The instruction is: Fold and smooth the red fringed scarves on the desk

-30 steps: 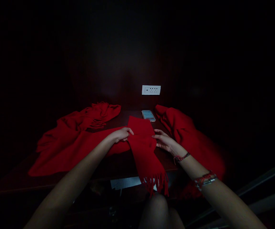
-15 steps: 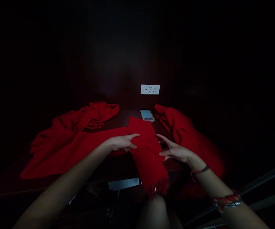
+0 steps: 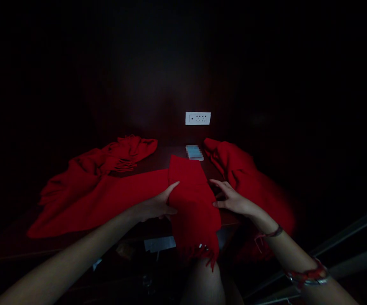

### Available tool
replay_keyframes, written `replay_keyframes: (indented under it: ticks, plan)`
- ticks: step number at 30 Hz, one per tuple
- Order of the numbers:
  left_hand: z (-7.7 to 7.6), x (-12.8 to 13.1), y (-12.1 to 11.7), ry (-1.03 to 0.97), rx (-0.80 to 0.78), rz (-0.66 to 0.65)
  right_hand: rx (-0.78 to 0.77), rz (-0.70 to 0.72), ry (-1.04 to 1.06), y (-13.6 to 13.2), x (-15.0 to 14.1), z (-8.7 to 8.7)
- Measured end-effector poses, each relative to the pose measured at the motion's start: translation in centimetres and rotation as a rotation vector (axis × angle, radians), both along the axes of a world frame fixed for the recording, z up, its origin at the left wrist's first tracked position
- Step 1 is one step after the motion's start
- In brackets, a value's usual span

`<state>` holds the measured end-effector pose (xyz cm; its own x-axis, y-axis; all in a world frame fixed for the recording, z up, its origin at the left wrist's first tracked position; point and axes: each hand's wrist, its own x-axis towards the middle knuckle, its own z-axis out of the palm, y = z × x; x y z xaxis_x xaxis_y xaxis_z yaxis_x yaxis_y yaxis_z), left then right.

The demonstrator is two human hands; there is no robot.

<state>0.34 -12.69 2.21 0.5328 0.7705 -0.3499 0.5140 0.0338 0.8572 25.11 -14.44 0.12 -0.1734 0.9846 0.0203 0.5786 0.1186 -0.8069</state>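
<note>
A red fringed scarf [image 3: 194, 207] lies folded over itself in front of me, its fringed end hanging off the table's front edge above my knee. My left hand [image 3: 156, 205] is at its left edge, thumb and a finger on top and other fingers partly hidden beneath. On the opposite edge is my right hand [image 3: 232, 200], fingers curved and apart, the fingertips touching or just beside the cloth. From under the folded part, a long flat red stretch [image 3: 107, 199] runs left across the table.
A crumpled red fringed cloth [image 3: 88, 163] lies at the back left, and another red cloth [image 3: 250, 178] on the right. Near the wall is a pale blue, blurred flat object [image 3: 195, 153] below a white socket panel [image 3: 198, 118]. Papers [image 3: 160, 244] show under the dark tabletop.
The hanging fringed end has swung left and straightened. My left hand has moved slightly left and down; my right hand has come a little off the scarf's edge.
</note>
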Motion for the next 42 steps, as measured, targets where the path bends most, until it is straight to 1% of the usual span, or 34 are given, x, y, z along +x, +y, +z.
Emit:
replay_keyframes:
  ticks: [3,5,7,9,11,13,15,16,17,18,20,22,24,26,30,32,34,36,38,41,42]
  plan:
    - [-0.1,0.4,0.3,0.054,0.078,-0.008,0.101,-0.045,-0.234,0.1,-0.5,-0.8]
    - [-0.2,0.5,0.4,0.057,0.091,-0.037,0.145,-0.056,-0.335,0.2,-0.5,-0.9]
    - [-0.3,0.4,0.3,0.096,0.107,-0.077,0.167,-0.060,-0.410,0.3,-0.3,-0.4]
    - [0.0,0.1,0.5,0.178,0.134,-0.110,0.153,-0.051,-0.479,0.4,0.2,0.2]
    - [0.5,-0.2,1.4,0.274,0.214,-0.123,0.112,0.003,-0.537,0.7,0.6,0.9]
    - [0.9,-0.4,3.4,0.361,0.383,-0.085,0.105,0.040,-0.572,1.5,0.5,1.5]
    - [0.9,-0.5,6.2,0.436,0.612,0.009,0.155,0.011,-0.575,2.9,-0.2,1.8]
    - [0.6,-0.4,7.7,0.465,0.726,0.068,0.189,-0.019,-0.572,3.8,-0.8,1.8]
    - [0.1,-0.2,9.2,0.482,0.818,0.096,0.219,-0.049,-0.570,4.8,-1.4,1.8]
    - [-0.5,0.0,10.5,0.492,0.875,0.098,0.239,-0.076,-0.570,5.9,-2.2,1.6]
    - [-2.1,0.5,12.5,0.498,0.884,0.065,0.244,-0.114,-0.590,8.0,-3.5,1.1]
    - [-3.7,0.9,13.6,0.518,0.861,0.066,0.192,-0.140,-0.624,9.9,-4.5,0.3]
    - [-4.8,1.1,13.9,0.544,0.864,0.076,0.130,-0.171,-0.659,11.3,-4.8,-0.4]
    - [-5.4,1.3,13.7,0.564,0.891,0.075,0.117,-0.225,-0.689,12.2,-4.6,-0.9]
    - [-5.6,1.5,13.4,0.600,0.908,0.112,0.152,-0.350,-0.676,13.4,-3.4,-1.2]
    - [-5.4,1.6,13.3,0.596,0.914,0.148,0.147,-0.357,-0.606,13.8,-3.0,-1.2]
    - [-5.3,1.8,13.3,0.577,0.950,0.198,0.155,-0.346,-0.533,14.1,-2.7,-1.2]
    - [-5.1,1.8,13.2,0.561,0.989,0.237,0.175,-0.352,-0.504,14.1,-2.6,-1.2]
    - [-5.1,1.8,13.2,0.554,0.977,0.207,0.176,-0.379,-0.531,13.8,-2.6,-1.2]
    - [-5.4,1.8,13.2,0.581,0.882,0.068,0.135,-0.415,-0.627,13.1,-2.8,-0.9]
    - [-5.5,1.8,13.2,0.593,0.861,0.036,0.143,-0.423,-0.663,12.9,-2.9,-0.8]
